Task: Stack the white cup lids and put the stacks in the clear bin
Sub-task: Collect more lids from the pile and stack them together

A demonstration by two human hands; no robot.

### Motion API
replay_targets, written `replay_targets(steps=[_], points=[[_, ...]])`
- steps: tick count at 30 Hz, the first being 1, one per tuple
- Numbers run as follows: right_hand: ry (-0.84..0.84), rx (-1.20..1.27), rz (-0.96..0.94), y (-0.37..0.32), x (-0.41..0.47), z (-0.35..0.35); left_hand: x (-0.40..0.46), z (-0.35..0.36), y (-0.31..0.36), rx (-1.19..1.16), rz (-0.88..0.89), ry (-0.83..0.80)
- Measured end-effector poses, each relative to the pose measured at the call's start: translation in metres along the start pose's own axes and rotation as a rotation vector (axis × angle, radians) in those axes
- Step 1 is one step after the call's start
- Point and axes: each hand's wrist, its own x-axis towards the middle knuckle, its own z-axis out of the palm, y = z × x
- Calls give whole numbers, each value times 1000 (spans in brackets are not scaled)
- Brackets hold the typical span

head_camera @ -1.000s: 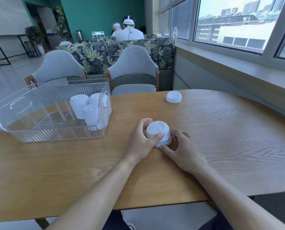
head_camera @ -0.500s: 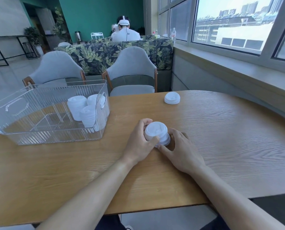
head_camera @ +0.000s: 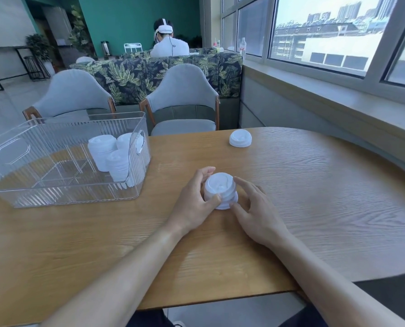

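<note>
Teal wall (head_camera: 137, 20), grey chairs (head_camera: 182, 100), leaf-print sofa (head_camera: 130, 74), daylit windows (head_camera: 326, 31).

two bare forearms, no sleeves in view, dark trousers below the table edge

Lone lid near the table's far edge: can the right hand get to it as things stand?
Probably yes. Bare table lies between the right hand and the lone lid, though that hand now touches the lid stack.

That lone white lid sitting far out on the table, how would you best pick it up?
Take the lone lid by its flared bottom rim, coming straight down from above. It lies flat, dome up, on the table with open space all round, so fingers can probably pinch opposite sides of the rim.
</note>
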Motion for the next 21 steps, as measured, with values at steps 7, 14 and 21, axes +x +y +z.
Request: replay_targets(steps=[7, 14, 21], points=[[15, -1, 53, 2, -2, 3, -3, 2, 2, -5, -19, -18], [32, -59, 55, -1, -4, 4, -4, 3, 1, 46, -41, -68], [26, -99, 39, 0, -4, 5, -3, 3, 0, 98, -66, -88]])
